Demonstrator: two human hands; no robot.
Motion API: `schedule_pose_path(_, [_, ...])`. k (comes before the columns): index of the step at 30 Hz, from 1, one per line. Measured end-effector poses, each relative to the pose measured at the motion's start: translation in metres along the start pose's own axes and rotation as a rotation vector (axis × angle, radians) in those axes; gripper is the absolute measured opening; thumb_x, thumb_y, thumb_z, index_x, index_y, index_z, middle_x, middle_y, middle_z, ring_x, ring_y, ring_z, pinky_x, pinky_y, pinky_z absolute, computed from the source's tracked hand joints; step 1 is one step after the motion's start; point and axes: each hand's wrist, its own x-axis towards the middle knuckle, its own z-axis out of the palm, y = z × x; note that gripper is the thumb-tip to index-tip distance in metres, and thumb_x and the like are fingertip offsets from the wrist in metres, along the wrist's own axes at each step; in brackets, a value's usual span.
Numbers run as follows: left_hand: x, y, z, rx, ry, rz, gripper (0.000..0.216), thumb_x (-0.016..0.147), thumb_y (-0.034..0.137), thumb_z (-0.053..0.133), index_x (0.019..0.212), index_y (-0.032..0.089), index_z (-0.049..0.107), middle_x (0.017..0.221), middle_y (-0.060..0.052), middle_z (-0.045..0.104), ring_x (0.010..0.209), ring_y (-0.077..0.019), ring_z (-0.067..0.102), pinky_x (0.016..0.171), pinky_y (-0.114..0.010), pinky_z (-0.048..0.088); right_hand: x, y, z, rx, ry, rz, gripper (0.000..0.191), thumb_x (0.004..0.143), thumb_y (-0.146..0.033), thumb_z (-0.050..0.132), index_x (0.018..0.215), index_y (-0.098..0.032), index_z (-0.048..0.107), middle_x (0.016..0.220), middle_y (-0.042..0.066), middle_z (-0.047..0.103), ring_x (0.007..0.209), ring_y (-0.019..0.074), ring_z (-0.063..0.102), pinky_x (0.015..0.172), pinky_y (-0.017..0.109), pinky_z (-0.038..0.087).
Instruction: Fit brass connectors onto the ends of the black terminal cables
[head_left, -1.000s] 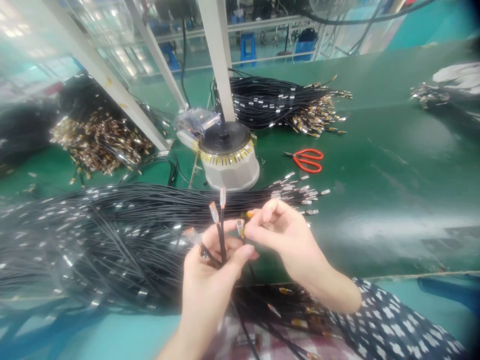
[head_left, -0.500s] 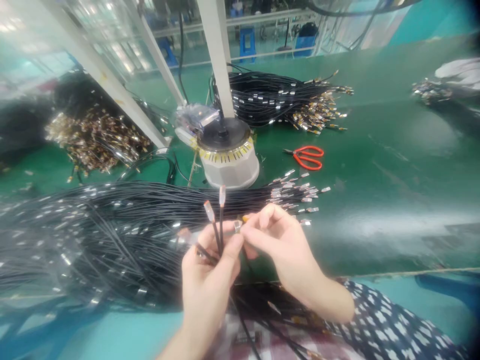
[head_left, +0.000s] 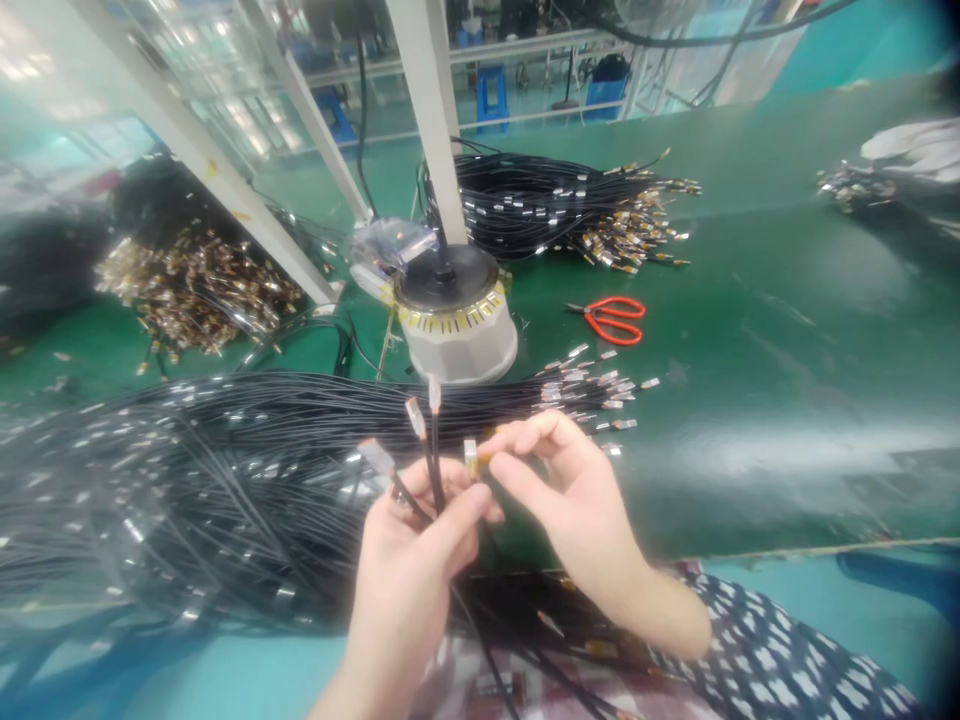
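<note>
Left hand (head_left: 409,560) clamps cables (head_left: 434,455), right hand (head_left: 559,490) pinches a terminal (head_left: 471,456) beside them; a slack pinch could drop it.

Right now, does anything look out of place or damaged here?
Nothing stands out. The left hand holds a few cables upright, the right hand pinches one tip; bundles and scissors lie flat on the mat.

A navy garment (head_left: 772,650) with white dots, perhaps a sleeve.
</note>
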Motion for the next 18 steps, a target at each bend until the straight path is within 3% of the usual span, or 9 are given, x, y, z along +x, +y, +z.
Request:
schedule_pose_path(3, [0.0015,0.0007,0.0003,-0.036,0.021,-0.004,0.019,0.074,0.023,0.077,0.073,0.015,0.060,0.058,0.000,0.065,0.038,-0.0002,0.032,0.040,-0.015,0.020,0.0004,0.0007,-0.0033,-0.112,0.021,-0.014,0.009,0.086,-0.021,0.064,0.086,-0.021,0.056,0.094,0.002,0.069,0.094,0.0179,0.064,0.086,0.035,0.049])
schedule_pose_path(5, [0.0018,0.0011,0.0005,-0.056,0.030,-0.004,0.020,0.073,0.022,0.077,0.074,0.016,0.058,0.058,0.000,0.065,0.038,-0.0003,0.032,0.040,-0.015,0.020,0.0020,0.0007,-0.0057,-0.155,0.028,-0.026,0.006,0.087,-0.024,0.062,0.090,-0.021,0.057,0.099,0.004,0.069,0.098,0.0191,0.063,0.090,0.037,0.046])
schedule_pose_path(12, [0.0007,0.0008,-0.0001,-0.045,0.013,0.007,0.019,0.075,0.022,0.076,0.073,0.016,0.059,0.058,0.000,0.065,0.039,-0.0002,0.033,0.041,-0.015,0.021,0.0063,-0.0029,-0.0081,-0.231,-0.050,0.005,0.015,0.082,-0.030,0.067,0.093,-0.019,0.067,0.094,0.004,0.067,0.094,0.0206,0.061,0.090,0.038,0.045])
schedule_pose_path(16, [-0.0005,0.0006,-0.0004,-0.047,0.015,0.010,0.018,0.075,0.022,0.077,0.072,0.016,0.060,0.058,0.000,0.065,0.038,-0.0002,0.032,0.041,-0.015,0.020,0.0078,-0.0022,-0.0068,-0.244,-0.063,-0.040,0.005,0.079,-0.023,0.069,0.076,-0.019,0.068,0.090,0.003,0.067,0.090,0.0195,0.062,0.088,0.037,0.046])
schedule_pose_path(18, [-0.0012,0.0008,-0.0009,-0.043,0.015,0.012,0.017,0.075,0.022,0.076,0.073,0.017,0.060,0.058,0.000,0.065,0.039,-0.0006,0.032,0.041,-0.016,0.020,0.0083,-0.0016,-0.0058,-0.228,-0.057,-0.071,0.010,0.079,-0.020,0.069,0.069,-0.019,0.067,0.085,0.003,0.067,0.088,0.0181,0.061,0.088,0.036,0.045])
